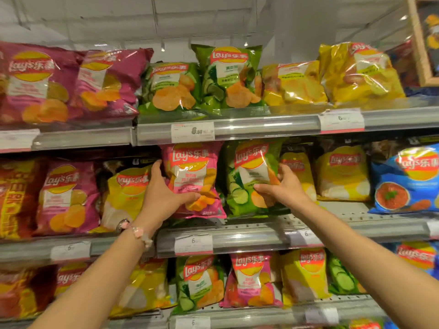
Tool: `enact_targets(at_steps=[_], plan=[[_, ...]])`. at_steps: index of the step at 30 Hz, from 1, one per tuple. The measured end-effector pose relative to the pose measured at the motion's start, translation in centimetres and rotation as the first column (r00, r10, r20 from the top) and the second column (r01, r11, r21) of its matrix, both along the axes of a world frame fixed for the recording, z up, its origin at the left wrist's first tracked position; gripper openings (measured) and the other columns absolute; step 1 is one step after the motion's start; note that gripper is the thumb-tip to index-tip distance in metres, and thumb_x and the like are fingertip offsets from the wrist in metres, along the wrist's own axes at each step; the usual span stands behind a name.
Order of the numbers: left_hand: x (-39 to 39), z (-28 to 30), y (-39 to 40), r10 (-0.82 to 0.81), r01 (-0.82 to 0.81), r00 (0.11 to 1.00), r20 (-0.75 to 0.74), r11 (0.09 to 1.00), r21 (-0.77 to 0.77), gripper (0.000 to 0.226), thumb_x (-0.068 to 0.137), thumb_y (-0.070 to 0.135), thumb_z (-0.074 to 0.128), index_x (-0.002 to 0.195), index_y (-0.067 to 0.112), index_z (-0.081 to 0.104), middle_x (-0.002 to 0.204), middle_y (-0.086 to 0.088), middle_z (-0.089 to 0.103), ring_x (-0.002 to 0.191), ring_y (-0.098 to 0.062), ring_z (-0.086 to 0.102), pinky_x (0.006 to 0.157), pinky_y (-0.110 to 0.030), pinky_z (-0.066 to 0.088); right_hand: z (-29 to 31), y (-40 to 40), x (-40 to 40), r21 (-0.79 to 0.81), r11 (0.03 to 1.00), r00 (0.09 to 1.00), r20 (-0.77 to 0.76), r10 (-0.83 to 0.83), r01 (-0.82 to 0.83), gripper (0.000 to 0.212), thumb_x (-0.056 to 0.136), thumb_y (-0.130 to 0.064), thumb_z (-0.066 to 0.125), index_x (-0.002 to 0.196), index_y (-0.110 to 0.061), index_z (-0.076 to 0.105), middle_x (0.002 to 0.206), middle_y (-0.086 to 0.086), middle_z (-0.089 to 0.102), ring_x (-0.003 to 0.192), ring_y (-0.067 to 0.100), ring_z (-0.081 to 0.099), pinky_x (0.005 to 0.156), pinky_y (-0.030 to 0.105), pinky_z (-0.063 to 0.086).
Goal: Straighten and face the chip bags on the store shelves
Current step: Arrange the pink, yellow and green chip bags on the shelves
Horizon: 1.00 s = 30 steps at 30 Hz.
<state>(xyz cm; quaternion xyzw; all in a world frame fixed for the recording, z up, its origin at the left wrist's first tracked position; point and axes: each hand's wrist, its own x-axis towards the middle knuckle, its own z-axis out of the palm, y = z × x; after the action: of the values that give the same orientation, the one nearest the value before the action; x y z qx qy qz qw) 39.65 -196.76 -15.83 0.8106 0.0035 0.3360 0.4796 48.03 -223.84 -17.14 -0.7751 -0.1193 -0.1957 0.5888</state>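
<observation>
On the middle shelf (261, 238) a pink chip bag (193, 162) stands upright beside a green cucumber chip bag (244, 193). My left hand (164, 191) grips the pink bag's left edge, thumb across its front and fingers behind it. My right hand (282, 186) holds the green bag's right side, thumb on the front and fingers curled round its edge. The green bag leans slightly to the right. A beaded bracelet (137, 231) sits on my left wrist.
Rows of chip bags fill three shelves: magenta (69, 195) and yellow (126, 191) left of my hands, yellow (342, 174) and blue (406, 179) to the right. Green (228, 77) and yellow (358, 72) bags stand on the upper shelf. Price tags (193, 132) line the shelf rails.
</observation>
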Motion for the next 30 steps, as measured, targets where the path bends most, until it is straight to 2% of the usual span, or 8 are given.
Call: enact_targets(at_steps=[5,11,13,19,22,26,28,30], plan=[[-1.2,0.0,2.2,-0.035,0.036,0.999,-0.011,0.994,0.106,0.128,0.05,0.026,0.094,0.151,0.022,0.014,0.135,-0.003,0.047,0.11,-0.008,0.039,0.088,-0.026,0.036,-1.4,3.6,1.8,-0.051,0.999,0.996,-0.087,0.01,-0.015,0.07,0.066,-0.028,0.084,0.125,-0.013,0.049,0.116,0.005,0.063,0.106,0.023,0.06,0.091,0.04,0.051],[-1.8,-1.4,3.6,-0.123,0.124,0.992,-0.014,0.98,0.154,0.122,0.049,0.026,0.094,0.147,0.023,0.022,0.118,0.014,0.044,0.109,-0.006,0.044,0.077,-0.013,0.036,-3.4,4.1,1.8,-0.091,0.991,0.985,-0.133,-0.109,0.098,0.087,0.072,-0.038,0.079,0.141,-0.007,0.035,0.132,0.009,0.053,0.12,0.027,0.053,0.094,0.036,0.047],[-1.8,-1.7,3.6,-0.158,0.157,0.987,-0.007,0.977,0.142,0.121,0.049,0.028,0.094,0.146,0.026,0.023,0.119,0.015,0.045,0.11,-0.006,0.044,0.075,-0.009,0.036,-3.5,4.2,1.3,-0.108,0.983,0.983,-0.086,-0.159,0.15,0.093,0.072,-0.039,0.08,0.144,-0.007,0.03,0.139,0.012,0.047,0.125,0.028,0.048,0.101,0.041,0.043],[-1.3,-2.5,2.3,-0.232,0.232,0.973,0.001,0.973,0.004,0.122,0.047,0.037,0.092,0.147,0.028,0.022,0.126,0.012,0.04,0.114,-0.004,0.036,0.09,-0.026,0.035,-2.9,5.6,-2.2,-0.149,0.934,0.932,0.221,-0.288,0.324,0.076,0.083,-0.039,0.068,0.144,-0.009,0.032,0.142,0.011,0.041,0.13,0.025,0.04,0.107,0.04,0.037],[-0.8,-2.9,1.4,-0.219,0.219,0.976,0.007,0.975,-0.038,0.124,0.047,0.039,0.092,0.147,0.031,0.02,0.14,0.005,0.04,0.116,-0.002,0.033,0.091,-0.024,0.035,-1.9,6.8,-4.6,-0.038,0.995,0.97,0.23,-0.076,0.087,0.073,0.084,-0.051,0.06,0.144,-0.023,0.03,0.144,0.002,0.04,0.13,0.018,0.041,0.105,0.038,0.038],[-0.4,-3.2,-0.1,-0.199,0.2,0.98,0.026,0.978,-0.051,0.122,0.049,0.04,0.091,0.147,0.036,0.018,0.142,0.007,0.039,0.117,0.002,0.03,0.092,-0.022,0.034,-0.4,8.3,-6.4,-0.084,0.985,0.977,0.141,0.158,-0.148,0.105,0.064,-0.073,0.064,0.148,-0.036,0.014,0.153,-0.007,0.027,0.136,0.011,0.031,0.106,0.033,0.033],[-0.4,-3.3,-0.8,-0.19,0.19,0.982,0.016,0.979,-0.068,0.123,0.05,0.041,0.091,0.147,0.037,0.016,0.135,0.012,0.039,0.115,0.003,0.031,0.094,-0.026,0.033,0.1,8.5,-6.6,-0.043,0.968,0.966,0.072,0.249,-0.247,0.115,0.056,-0.066,0.073,0.148,-0.039,0.009,0.148,-0.011,0.035,0.131,0.005,0.039,0.103,0.03,0.039],[-0.8,-3.2,-1.6,-0.224,0.223,0.975,-0.005,0.973,-0.064,0.125,0.048,0.045,0.09,0.147,0.037,0.014,0.128,0.018,0.038,0.111,0.007,0.036,0.092,-0.022,0.036,0.2,8.4,-6.6,0.019,0.946,0.945,0.061,0.323,-0.324,0.108,0.06,-0.051,0.08,0.147,-0.036,0.017,0.13,-0.02,0.051,0.11,-0.009,0.055,0.087,0.018,0.051]])
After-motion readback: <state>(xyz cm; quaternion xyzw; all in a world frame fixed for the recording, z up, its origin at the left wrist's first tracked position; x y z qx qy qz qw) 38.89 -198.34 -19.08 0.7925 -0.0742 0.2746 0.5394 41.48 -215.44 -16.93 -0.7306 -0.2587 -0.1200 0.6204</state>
